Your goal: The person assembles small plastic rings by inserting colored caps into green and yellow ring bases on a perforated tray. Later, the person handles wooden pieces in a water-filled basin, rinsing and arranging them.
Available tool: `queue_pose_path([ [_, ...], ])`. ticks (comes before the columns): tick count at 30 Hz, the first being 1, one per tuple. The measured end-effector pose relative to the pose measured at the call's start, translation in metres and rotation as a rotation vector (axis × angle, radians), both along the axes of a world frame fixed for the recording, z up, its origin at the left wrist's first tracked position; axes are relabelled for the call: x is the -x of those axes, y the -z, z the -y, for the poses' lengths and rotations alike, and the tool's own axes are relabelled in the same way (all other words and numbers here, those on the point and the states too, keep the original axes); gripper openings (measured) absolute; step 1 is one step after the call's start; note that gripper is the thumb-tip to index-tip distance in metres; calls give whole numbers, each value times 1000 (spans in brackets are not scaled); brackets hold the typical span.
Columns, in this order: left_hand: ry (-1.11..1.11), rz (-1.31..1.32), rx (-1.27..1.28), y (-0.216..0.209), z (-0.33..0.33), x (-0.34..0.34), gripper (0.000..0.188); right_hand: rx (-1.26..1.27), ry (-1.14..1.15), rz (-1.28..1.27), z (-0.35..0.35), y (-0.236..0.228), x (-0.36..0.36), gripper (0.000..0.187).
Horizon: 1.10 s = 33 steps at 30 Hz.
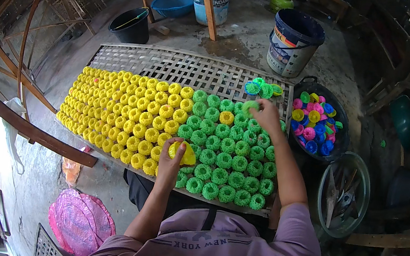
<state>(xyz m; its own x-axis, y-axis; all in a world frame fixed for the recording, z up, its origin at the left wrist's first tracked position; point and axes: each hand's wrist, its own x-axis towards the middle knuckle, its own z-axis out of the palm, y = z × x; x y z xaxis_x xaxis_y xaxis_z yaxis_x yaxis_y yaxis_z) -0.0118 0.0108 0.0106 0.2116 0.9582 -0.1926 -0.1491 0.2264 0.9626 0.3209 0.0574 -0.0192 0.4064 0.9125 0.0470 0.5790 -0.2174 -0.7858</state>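
A woven bamboo rack [140, 60] lies in front of me, covered with rows of round, dimpled, rough-textured pieces. Yellow pieces [132, 115] fill its left and middle part; green pieces [227, 145] fill the right, with a single yellow-orange one [226, 118] among them. Near the rack's front edge my left hand [167, 158] is closed around a shiny yellow plastic cup [187, 156]. At the back right, my right hand [266, 117] grips a green round piece [250, 106] over the green rows. Just beyond it sits a small cluster of green and blue plastic cups [261, 86].
Right of the rack stands a dark basin [297, 146] of colourful plastic cups, with a clear round tub [356, 221] nearer me. Farther off are a dark-rimmed paint bucket [293, 51], a black bucket [130, 34] and a blue basin [173, 5]. A curved wooden beam [28, 127] arches at left.
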Motion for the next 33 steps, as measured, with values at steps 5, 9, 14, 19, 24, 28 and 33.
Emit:
queue_pose_path([
  [5, 31, -43, -6, -4, -2, 7, 30, 165, 179, 189, -35, 34, -41, 45],
  [9, 41, 20, 18, -3, -1, 8, 32, 191, 82, 172, -38, 44, -34, 42],
  [14, 54, 42, 53, -2, -7, 11, 38, 339, 41, 507, -21, 20, -15, 32],
  [19, 14, 244, -58, 2, 0, -14, 38, -34, -319, -163, 23, -19, 60, 49],
  [24, 190, -268, -540, 10, 14, -42, 60, 221, -658, -1239, 76, -24, 128, 61],
  [28, 287, -585, -728, 11, 15, -39, 81, 87, -540, -1156, 80, -9, 96, 62],
  [33, 268, -379, -676, 11, 7, -18, 82, -384, 262, -327, 67, -4, -30, 73],
])
